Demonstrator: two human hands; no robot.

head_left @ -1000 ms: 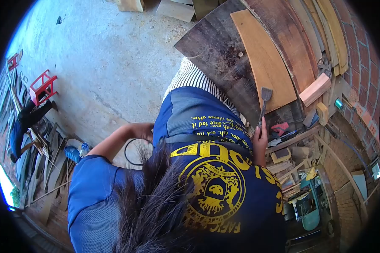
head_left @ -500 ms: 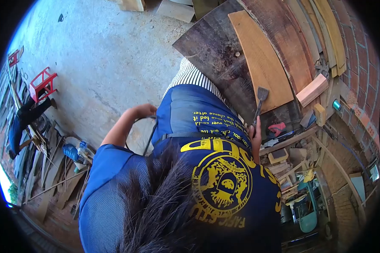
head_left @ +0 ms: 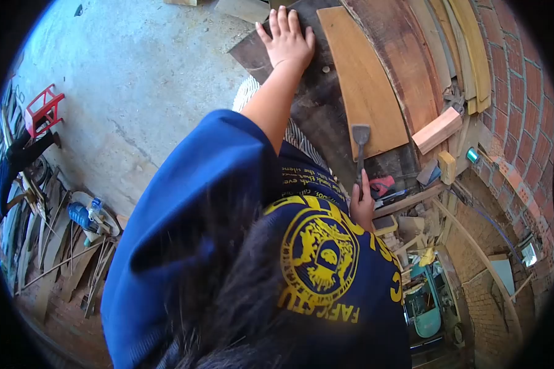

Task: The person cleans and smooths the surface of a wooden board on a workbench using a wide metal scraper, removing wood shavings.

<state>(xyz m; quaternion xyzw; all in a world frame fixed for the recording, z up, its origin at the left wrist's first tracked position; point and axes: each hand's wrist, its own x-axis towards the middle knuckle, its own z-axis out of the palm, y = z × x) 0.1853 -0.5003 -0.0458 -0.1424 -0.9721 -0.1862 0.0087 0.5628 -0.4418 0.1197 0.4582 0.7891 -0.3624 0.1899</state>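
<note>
My left hand (head_left: 289, 46) reaches far forward, fingers spread, flat over the dark stained board (head_left: 317, 92). Lower right, my right hand (head_left: 362, 206) is closed round the handle of a scraper (head_left: 361, 136) with a wide flat blade. That blade overlaps the near end of a tapered light-brown plank (head_left: 369, 86), which lies on the dark board. A small round pale piece (head_left: 325, 69) sits on the board between my left hand and the plank. Part of my right hand is hidden behind my shirt.
A reddish-brown slab (head_left: 403, 52) and long boards lean by the brick wall (head_left: 511, 67). A wood block (head_left: 437, 130) and a red object (head_left: 383, 184) lie right of the scraper. A red stool (head_left: 45, 111) and a person's leg (head_left: 28, 157) show at far left.
My left hand has swung from beside my waist forward onto the dark board. My right hand keeps hold of the scraper, whose blade has shifted left on the plank.
</note>
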